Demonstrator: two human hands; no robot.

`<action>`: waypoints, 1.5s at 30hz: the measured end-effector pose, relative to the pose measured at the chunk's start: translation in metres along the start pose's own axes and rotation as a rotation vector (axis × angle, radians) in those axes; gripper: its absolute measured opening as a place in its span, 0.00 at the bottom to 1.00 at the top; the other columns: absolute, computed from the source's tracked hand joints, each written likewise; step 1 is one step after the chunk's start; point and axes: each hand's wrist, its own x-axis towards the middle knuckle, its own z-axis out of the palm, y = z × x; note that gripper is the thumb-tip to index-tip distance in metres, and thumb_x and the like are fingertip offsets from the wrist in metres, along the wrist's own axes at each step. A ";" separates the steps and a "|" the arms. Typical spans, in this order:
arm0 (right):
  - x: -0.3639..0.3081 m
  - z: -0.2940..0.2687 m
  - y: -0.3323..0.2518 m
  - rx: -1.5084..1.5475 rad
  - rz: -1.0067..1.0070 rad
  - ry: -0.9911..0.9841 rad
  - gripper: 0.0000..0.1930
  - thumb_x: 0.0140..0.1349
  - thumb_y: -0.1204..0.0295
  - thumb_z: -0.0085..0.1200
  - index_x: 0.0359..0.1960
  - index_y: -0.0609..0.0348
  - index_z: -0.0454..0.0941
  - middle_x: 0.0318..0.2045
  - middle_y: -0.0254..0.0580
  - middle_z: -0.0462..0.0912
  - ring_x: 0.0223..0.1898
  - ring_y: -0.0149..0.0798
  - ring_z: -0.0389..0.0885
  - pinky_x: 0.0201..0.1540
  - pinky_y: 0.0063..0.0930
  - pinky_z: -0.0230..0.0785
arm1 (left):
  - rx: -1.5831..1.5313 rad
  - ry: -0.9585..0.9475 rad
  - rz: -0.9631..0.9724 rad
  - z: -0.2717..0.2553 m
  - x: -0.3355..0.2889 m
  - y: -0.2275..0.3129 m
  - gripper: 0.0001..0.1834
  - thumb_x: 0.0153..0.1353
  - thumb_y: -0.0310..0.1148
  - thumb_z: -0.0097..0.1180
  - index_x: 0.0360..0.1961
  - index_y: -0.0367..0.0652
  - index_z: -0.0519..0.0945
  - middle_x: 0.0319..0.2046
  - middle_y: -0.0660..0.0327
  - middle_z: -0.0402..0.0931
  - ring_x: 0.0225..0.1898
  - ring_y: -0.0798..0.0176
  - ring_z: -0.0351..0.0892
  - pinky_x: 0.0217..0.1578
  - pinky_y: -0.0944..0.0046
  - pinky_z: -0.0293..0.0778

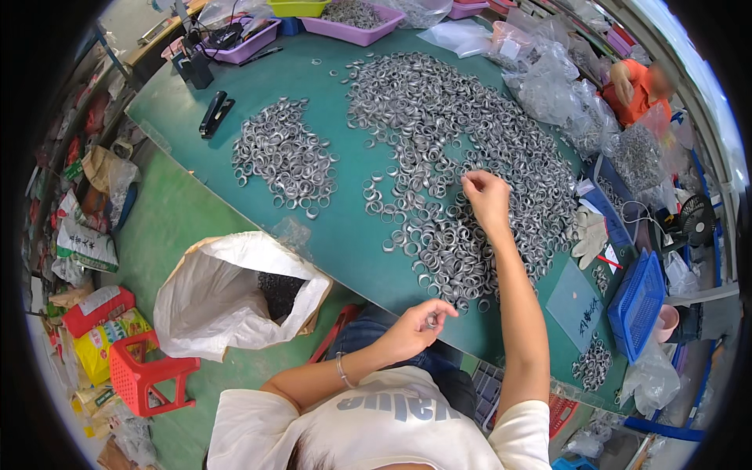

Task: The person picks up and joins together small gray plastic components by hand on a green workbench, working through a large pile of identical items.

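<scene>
A large spread of grey metal rings (423, 94) covers much of the green table (345, 258). Over the middle of it is my right hand (487, 197), its thumb and fingertips pinched together. What they hold, if anything, is too small to make out. Close to the near table edge, my left hand (419, 327) is curled, with a metal ring (432, 321) showing among its fingers; whether more lie inside is hidden. To the left, a smaller heap of metal rings (283, 153) sits apart from the large one.
A white woven sack (204, 294) with dark contents gapes beside the table's left edge, near a red stool (145, 376). A stapler (215, 115), purple tray (356, 31), blue basket (636, 305) and glove (589, 235) surround the rings. Another person (638, 92) sits at far right.
</scene>
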 end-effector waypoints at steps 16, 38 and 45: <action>-0.199 -0.040 -0.033 1.533 0.572 -0.175 0.09 0.61 0.68 0.51 0.32 0.61 0.77 0.33 0.43 0.81 0.35 0.33 0.78 0.43 0.27 0.70 | -0.038 0.150 0.360 0.025 0.014 0.030 0.23 0.53 0.13 0.53 0.52 0.32 0.69 0.35 0.64 0.64 0.38 0.74 0.66 0.39 0.74 0.67; -0.137 -0.049 0.011 -0.416 -0.245 0.208 0.07 0.50 0.79 0.54 0.32 0.59 0.79 0.37 0.40 0.75 0.41 0.42 0.70 0.46 0.35 0.59 | -0.618 0.071 -0.098 0.020 0.012 0.011 0.13 0.64 0.35 0.42 0.39 0.34 0.72 0.27 0.59 0.69 0.26 0.69 0.65 0.25 0.71 0.61; -0.141 -0.064 0.017 -0.247 -0.181 0.194 0.01 0.52 0.77 0.54 0.26 0.61 0.76 0.29 0.38 0.77 0.33 0.38 0.73 0.41 0.31 0.60 | -0.612 -0.007 -0.229 0.005 0.006 0.001 0.14 0.65 0.34 0.43 0.45 0.34 0.73 0.29 0.63 0.70 0.27 0.73 0.65 0.24 0.74 0.61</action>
